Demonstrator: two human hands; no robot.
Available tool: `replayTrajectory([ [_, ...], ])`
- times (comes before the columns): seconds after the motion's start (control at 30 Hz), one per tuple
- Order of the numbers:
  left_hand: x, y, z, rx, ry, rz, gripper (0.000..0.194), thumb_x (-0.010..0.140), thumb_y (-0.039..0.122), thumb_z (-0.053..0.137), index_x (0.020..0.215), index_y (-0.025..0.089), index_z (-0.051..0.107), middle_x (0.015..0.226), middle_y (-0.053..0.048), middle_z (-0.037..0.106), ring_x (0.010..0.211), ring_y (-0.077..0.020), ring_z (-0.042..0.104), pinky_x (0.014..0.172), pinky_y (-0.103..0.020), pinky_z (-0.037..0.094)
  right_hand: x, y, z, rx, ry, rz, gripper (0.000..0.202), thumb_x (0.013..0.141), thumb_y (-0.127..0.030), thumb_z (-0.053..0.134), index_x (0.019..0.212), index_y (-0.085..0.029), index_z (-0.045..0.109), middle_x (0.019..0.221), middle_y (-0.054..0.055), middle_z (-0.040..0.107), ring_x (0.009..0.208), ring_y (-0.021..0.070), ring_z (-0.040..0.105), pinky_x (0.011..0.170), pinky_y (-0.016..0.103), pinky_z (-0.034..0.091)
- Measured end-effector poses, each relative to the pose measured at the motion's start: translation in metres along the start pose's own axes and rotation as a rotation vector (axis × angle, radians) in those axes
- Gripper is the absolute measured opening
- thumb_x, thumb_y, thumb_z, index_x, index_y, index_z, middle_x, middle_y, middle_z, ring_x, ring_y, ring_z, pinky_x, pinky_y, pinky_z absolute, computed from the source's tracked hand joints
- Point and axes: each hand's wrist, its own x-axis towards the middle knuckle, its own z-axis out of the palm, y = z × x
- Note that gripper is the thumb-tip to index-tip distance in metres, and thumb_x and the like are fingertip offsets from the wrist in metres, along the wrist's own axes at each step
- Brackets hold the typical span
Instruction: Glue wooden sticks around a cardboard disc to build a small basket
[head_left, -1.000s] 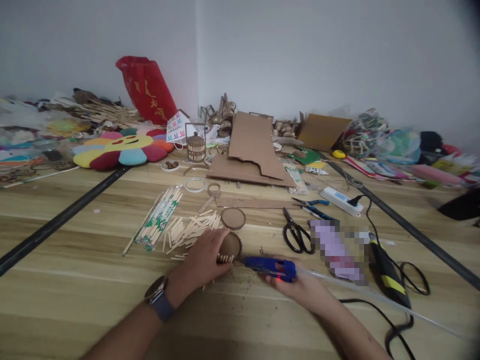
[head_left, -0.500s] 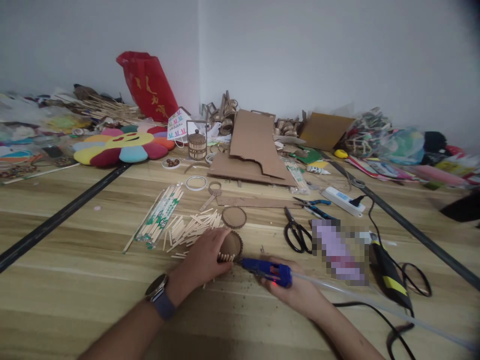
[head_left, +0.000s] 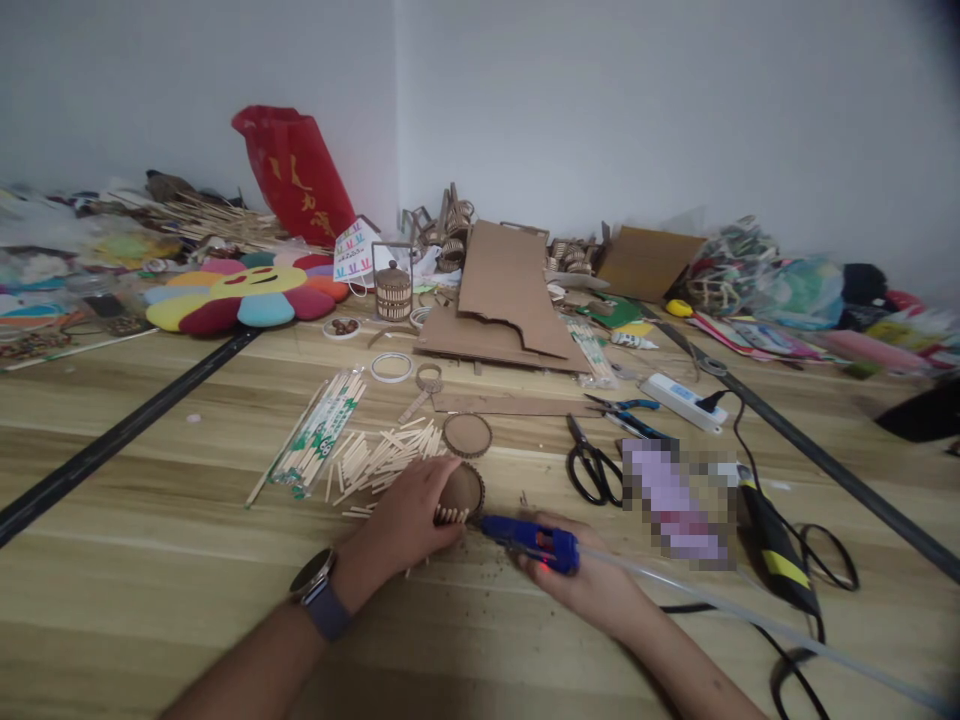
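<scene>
My left hand [head_left: 415,510], with a watch on its wrist, curls around the left side of a round cardboard piece [head_left: 463,488] edged with a dark beaded-looking rim. Short pale sticks [head_left: 451,516] line the near edge of that piece, by my thumb. In my right hand [head_left: 581,580] is a blue glue gun [head_left: 529,540], its nozzle touching or almost touching the near right edge of the round piece. A red light glows on the gun, and a clear glue stick [head_left: 675,575] trails from its back. Behind lies a second cardboard disc [head_left: 467,435].
Loose cut sticks [head_left: 390,455] and a bagged bundle of sticks [head_left: 319,430] lie left of the discs. Black scissors [head_left: 592,465], pliers [head_left: 626,404] and a power strip [head_left: 684,400] are at right. Cardboard sheets [head_left: 502,285] and a small lidded bucket [head_left: 394,292] stand behind.
The glue gun and my right hand have shifted very slightly left. My left hand stays on the round piece.
</scene>
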Motion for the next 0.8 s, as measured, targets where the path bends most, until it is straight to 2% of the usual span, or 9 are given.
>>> replayTrajectory([
  [0.4,-0.0007,-0.0036,0.0033,-0.006,0.015,0.024,0.073,0.072,0.018,0.075,0.139,0.021,0.046,0.143,-0.015,0.056,0.133,-0.0333,0.051,0.112,-0.054,0.040,-0.0002,0.0022,0.0011,-0.025,-0.002,0.002,0.013,0.080,-0.030,0.056,0.071,-0.022,0.060,0.066,0.001,0.064,0.061,0.0170,0.060,0.058,0.026,0.048],
  [0.8,-0.0003,-0.0038,0.0036,-0.004,0.012,0.025,0.073,0.072,0.017,0.074,0.139,0.019,0.045,0.143,-0.016,0.056,0.133,-0.0330,0.051,0.113,-0.053,0.040,-0.0009,0.0015,0.0027,-0.036,0.040,-0.040,0.014,0.081,-0.030,0.056,0.071,-0.023,0.062,0.068,0.001,0.065,0.063,0.0185,0.062,0.060,0.028,0.050],
])
